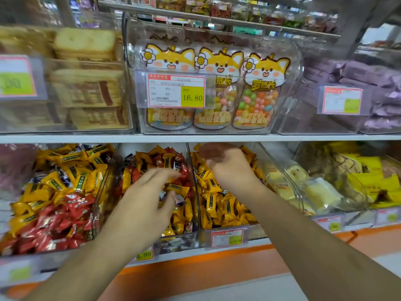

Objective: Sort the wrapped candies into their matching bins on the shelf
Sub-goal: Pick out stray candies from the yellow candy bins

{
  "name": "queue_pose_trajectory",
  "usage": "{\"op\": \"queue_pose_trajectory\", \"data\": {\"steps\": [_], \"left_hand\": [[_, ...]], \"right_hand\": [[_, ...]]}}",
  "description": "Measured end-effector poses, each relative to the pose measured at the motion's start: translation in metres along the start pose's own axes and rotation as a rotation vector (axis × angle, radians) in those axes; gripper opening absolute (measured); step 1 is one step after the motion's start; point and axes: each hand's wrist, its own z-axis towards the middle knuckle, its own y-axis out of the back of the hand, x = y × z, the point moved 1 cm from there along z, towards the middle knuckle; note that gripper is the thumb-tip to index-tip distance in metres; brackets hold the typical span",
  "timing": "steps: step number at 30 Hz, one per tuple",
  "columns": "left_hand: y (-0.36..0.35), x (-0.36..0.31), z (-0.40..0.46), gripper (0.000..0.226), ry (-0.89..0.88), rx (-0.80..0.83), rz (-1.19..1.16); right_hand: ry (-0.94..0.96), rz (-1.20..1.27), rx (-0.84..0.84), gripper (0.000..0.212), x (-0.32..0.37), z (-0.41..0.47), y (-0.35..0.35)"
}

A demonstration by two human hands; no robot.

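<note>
Three clear bins on the lower shelf hold wrapped candies. The left bin (102,192) mixes yellow and red candies (54,213). The middle bin (195,187) also holds red and yellow ones (171,161). The right bin (299,198) is filled with yellow candies (219,205). My left hand (149,196) hovers over the middle bin, fingers spread, thumb near a small dark-and-white wrapped candy (179,199); whether it grips it is unclear because of blur. My right hand (227,166) is over the right bin, fingers loosely curled and blurred, nothing visible in it.
The upper shelf (195,138) carries a bin of cake slices (86,83), a clear box of fox-shaped candy jars (217,88) with a 16.80 price tag (176,91), and purple packets (368,88). Pale yellow snack packs (321,187) fill bins to the right.
</note>
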Motion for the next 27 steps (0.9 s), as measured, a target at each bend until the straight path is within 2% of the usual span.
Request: {"op": "queue_pose_trajectory", "data": {"steps": [2,5,7,9,12,18,25,27], "left_hand": [[-0.011,-0.001,0.0,0.038,-0.058,0.111,-0.012],[-0.027,-0.001,0.0,0.05,-0.112,0.256,0.006],[-0.029,-0.001,0.003,0.051,-0.11,0.261,0.025],[-0.029,0.0,0.006,0.047,-0.116,0.231,0.02],[-0.028,0.003,0.009,0.044,-0.127,0.216,0.003],[-0.031,0.003,0.008,0.043,-0.132,0.206,-0.001],[-0.029,-0.003,0.006,0.043,-0.102,0.211,0.0],[-0.029,-0.002,0.005,0.044,-0.073,0.226,-0.004]], "right_hand": [[0.033,-0.141,0.014,0.044,-0.019,0.008,0.007],[-0.003,-0.277,0.227,0.06,-0.033,0.012,0.002],[-0.019,-0.378,0.341,0.079,-0.035,0.015,-0.008],[0.019,-0.484,0.381,0.085,-0.033,0.019,-0.017],[0.083,-0.501,0.332,0.074,-0.035,0.021,-0.025],[0.116,-0.409,0.147,0.038,-0.048,0.018,-0.029],[0.186,-0.346,0.073,0.011,-0.046,0.009,-0.021],[0.181,-0.306,0.053,0.01,-0.044,0.007,-0.018]]}}
